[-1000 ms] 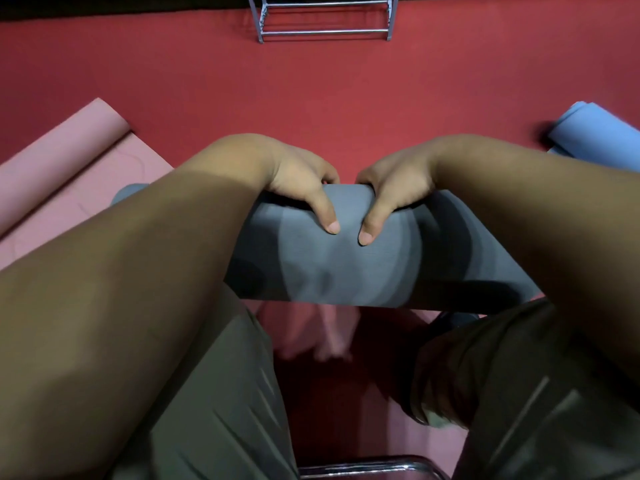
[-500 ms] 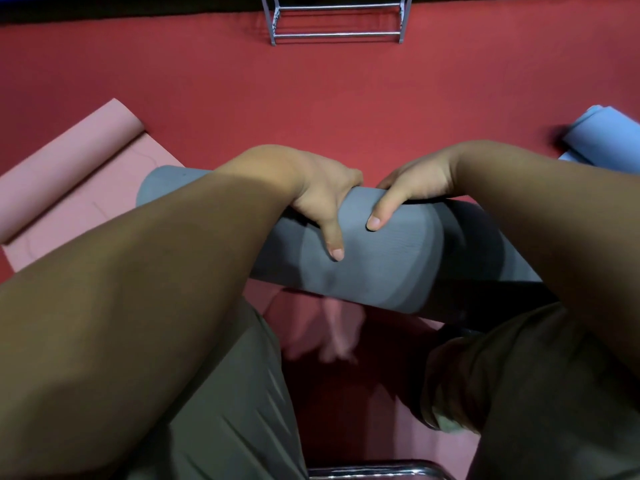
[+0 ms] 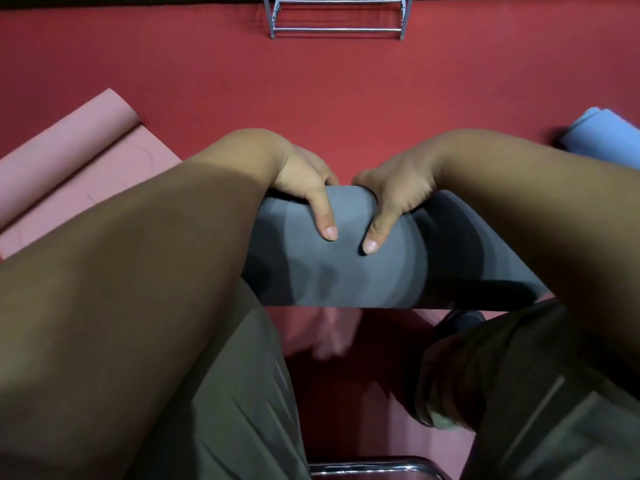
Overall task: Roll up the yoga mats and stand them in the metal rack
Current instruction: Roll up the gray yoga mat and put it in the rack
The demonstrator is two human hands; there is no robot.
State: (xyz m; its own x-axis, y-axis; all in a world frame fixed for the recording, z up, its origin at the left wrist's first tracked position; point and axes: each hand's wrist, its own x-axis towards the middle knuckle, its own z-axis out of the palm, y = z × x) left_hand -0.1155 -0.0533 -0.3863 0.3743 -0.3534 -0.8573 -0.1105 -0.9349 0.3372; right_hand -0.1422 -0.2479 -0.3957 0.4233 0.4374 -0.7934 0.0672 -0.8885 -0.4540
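Left hand (image 3: 304, 181) and right hand (image 3: 394, 188) both grip the rolled grey mat (image 3: 346, 271).

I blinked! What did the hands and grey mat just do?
The grey mat swung back level, its left end now hidden behind the left arm. The right hand wrapped further round it. The left hand kept gripping. Pink mat, blue mat and rack stayed.

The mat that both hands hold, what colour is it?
The mat is bluish grey, shown best in the head view.
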